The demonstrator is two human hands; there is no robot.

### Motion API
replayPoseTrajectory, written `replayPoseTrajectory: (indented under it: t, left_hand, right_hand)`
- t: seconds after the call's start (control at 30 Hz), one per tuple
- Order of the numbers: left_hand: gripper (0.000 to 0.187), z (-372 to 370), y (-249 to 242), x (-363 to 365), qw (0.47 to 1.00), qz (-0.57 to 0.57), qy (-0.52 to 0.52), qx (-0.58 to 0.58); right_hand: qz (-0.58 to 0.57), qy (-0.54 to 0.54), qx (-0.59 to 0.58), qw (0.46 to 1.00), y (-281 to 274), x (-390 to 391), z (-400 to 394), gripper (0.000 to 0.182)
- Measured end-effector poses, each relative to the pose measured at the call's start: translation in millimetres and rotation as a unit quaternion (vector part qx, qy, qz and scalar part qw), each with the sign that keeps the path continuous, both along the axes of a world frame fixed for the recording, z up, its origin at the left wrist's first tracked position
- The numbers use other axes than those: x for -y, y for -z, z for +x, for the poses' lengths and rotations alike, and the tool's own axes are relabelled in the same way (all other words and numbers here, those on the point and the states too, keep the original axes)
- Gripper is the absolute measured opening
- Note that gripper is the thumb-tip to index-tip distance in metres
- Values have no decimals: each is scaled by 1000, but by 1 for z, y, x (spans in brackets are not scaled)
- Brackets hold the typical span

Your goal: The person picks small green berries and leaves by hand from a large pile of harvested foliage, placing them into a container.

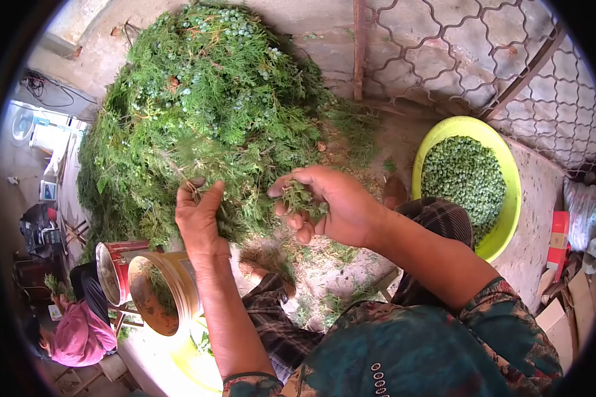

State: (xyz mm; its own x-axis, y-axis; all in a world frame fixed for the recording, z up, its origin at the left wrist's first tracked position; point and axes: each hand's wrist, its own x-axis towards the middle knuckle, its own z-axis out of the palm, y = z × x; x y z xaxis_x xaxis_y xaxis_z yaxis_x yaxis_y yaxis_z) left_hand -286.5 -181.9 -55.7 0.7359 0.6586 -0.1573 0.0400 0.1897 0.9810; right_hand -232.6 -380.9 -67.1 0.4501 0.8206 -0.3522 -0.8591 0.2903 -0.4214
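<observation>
A large heap of green conifer branches (pixel 212 99) with pale blue-green berries fills the upper left. Over its lower edge, my left hand (pixel 200 215) pinches a thin sprig, whose tip is blurred. To the right of it, my right hand (pixel 341 205) is curled around a small bunch of green berries and bits of foliage (pixel 299 197). The two hands are apart. Right of my right forearm stands a yellow-green tub (pixel 511 198) holding many loose green berries (pixel 463 178).
A red bucket (pixel 106 274) and a tan bucket (pixel 189 284) lie tilted at lower left, above a yellow tub (pixel 202 370). Another person (pixel 83 334) in pink sits far left, holding greenery. Wire mesh (pixel 457 59) leans at upper right; a red box (pixel 558 241) and cardboard stand right.
</observation>
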Motion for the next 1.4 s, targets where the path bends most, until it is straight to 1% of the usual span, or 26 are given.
replayPoseTrajectory:
  t: [0.1,0.17,0.23,0.3,0.37,0.4,0.43,0.5,0.53,0.6,0.7,0.73,0.77,0.8,0.83,0.97,1.0,1.03,1.07,1.13,1.17,1.2,1.23,1.3,1.37,1.4]
  left_hand:
    - [14,-1,1,14,999,-8,43,19]
    - [15,-5,0,20,988,9,149,44]
    - [15,-7,-17,46,975,141,173,-6]
    - [24,-10,-5,54,959,147,240,46]
    - [36,-9,-8,62,939,234,248,54]
    - [40,-9,-11,65,934,245,261,20]
    - [43,-9,-16,67,927,255,275,-14]
    - [42,-9,-20,70,906,311,279,-72]
    - [39,-9,-14,71,888,370,269,-53]
    - [26,-8,-8,76,857,457,238,-17]
    - [20,-11,-2,72,891,396,216,-61]
    - [12,-10,0,67,926,308,209,-58]
    - [12,-8,2,64,926,308,210,-59]
    - [11,-5,4,63,968,178,177,-13]
    - [10,-3,5,62,989,44,140,33]
    - [12,-4,6,63,990,-45,124,43]
    - [12,-4,5,62,991,-43,123,44]
    - [12,-4,5,61,992,-47,115,35]
    - [12,-3,4,61,993,-51,108,25]
    - [14,-4,8,57,993,-49,108,15]
    - [16,-5,10,56,993,-45,108,5]
    - [16,-4,12,55,993,-44,108,6]
    - [17,-4,16,56,995,-30,97,22]
    - [18,-5,15,54,995,-17,88,36]
    - [20,-4,4,39,988,-148,49,-19]
    - [20,0,3,31,990,-136,1,-35]
  right_hand:
    - [7,40,-7,999,7,0,3,35]
    - [-2,90,-21,996,10,-1,4,30]
    - [19,95,-11,995,12,1,5,29]
    - [39,97,-3,995,25,1,2,28]
    - [31,138,168,975,50,-4,-7,30]
    - [31,138,167,976,50,-1,-6,30]
    - [-39,115,352,928,49,6,-3,24]
    - [-171,54,670,721,44,17,3,20]
    - [-172,53,669,721,42,17,2,20]
    - [-112,227,704,664,38,14,-2,23]
    - [-153,204,761,597,27,7,-1,11]
    - [-153,204,760,597,21,3,-1,11]
    - [-106,149,416,891,15,-3,-1,7]
    - [-37,63,-14,997,11,-7,-1,6]
    - [-37,64,-15,997,13,-10,-1,6]
    - [-37,102,-20,994,20,-9,-4,11]
    - [-138,174,386,895,26,-5,-1,11]
    - [-212,214,719,626,30,-4,2,11]
    - [-212,215,720,625,32,-3,2,11]
    - [-136,276,626,716,20,-2,-1,10]
    - [-137,276,625,717,14,-3,-3,10]
    - [-111,199,396,890,7,-6,-2,14]
    - [-76,103,130,983,4,-6,-2,19]
    - [-53,106,100,988,7,-6,-2,17]
    - [-30,107,73,991,10,-3,1,15]
    - [29,116,19,993,13,1,3,15]
